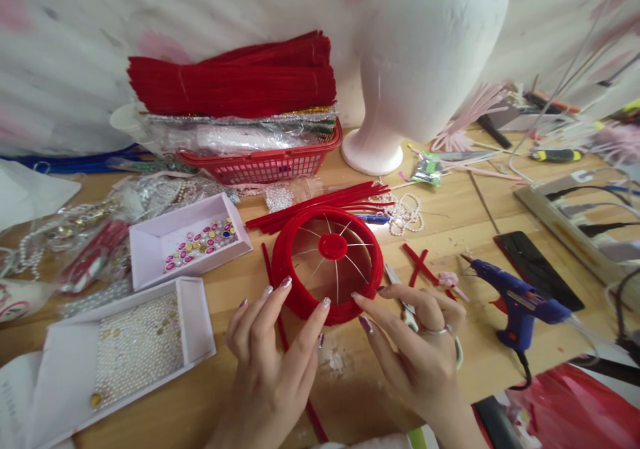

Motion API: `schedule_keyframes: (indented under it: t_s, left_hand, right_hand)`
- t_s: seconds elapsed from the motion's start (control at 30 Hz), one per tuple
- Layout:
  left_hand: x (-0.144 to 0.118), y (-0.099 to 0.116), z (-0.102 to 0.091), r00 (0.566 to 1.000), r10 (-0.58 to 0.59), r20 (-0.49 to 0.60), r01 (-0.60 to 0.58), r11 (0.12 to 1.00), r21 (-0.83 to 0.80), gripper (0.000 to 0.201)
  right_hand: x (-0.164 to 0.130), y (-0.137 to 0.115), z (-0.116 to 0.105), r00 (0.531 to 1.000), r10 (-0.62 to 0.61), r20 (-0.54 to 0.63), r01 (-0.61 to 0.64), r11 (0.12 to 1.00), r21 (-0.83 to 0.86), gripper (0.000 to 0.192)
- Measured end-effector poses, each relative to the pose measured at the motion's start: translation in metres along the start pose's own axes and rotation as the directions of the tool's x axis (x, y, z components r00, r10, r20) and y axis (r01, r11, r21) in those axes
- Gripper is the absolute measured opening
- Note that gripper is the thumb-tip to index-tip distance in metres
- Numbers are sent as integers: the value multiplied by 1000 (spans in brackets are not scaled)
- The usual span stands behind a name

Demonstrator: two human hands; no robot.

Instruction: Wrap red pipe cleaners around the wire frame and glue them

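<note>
A round red frame (299,234), wrapped in fuzzy red chenille stems, sits on the table with thin pale spokes running to a small red hub. My left hand (273,352) holds its near left rim, index finger on top and thumb at the outer side. On the near right rim, my right hand (417,339) has its index finger and thumb against the red edge. A loose red stem (315,422) passes under my left hand. Scissors (409,315) lie partly hidden behind my right fingers.
A white box of pearls (135,335) and a white box of gems (150,239) stand left. Behind are a red basket (280,165) with red stem bundles and a white foam head (425,49). A blue glue gun (517,302), phone (540,269) and power strip (565,229) lie right.
</note>
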State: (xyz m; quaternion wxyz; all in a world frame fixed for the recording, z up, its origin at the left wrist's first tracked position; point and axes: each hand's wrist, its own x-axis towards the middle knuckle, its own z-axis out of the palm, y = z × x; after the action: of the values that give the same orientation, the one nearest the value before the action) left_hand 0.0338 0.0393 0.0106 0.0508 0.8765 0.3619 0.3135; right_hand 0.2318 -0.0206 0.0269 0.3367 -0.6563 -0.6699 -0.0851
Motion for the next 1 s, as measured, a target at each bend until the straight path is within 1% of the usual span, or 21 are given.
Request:
schedule_keyframes:
  t_s: [0.1, 0.27, 0.43, 0.53, 0.77, 1.0]
  left_hand:
    - [-1, 0, 0, 1000, 2, 10, -2, 1000, -2, 51]
    - [-2, 0, 1, 1000, -3, 0, 3, 1000, 1, 55]
    - [-3, 0, 0, 1000, 1, 4, -1, 1000, 7, 53]
    - [-2, 1, 1, 1000, -15, -7, 15, 1000, -6, 52]
    - [-2, 3, 3, 1000, -21, -20, 21, 1000, -7, 50]
    - [-4, 3, 4, 999, -23, -26, 23, 1000, -20, 56]
  right_hand:
    - [-4, -1, 0, 1000, 7, 1, -7, 1000, -11, 25]
    - [-14, -3, -2, 998, 30, -56, -30, 1000, 1, 29]
    - [-19, -4, 2, 999, 43, -5, -43, 999, -13, 30]
    - [-18, -4, 3, 999, 40, -4, -40, 999, -4, 29]
    - [-16, -7, 2, 997, 76, 23, -76, 997, -1, 27]
    - [-14, -12, 2, 994, 112, 17, -113, 994, 4, 26]
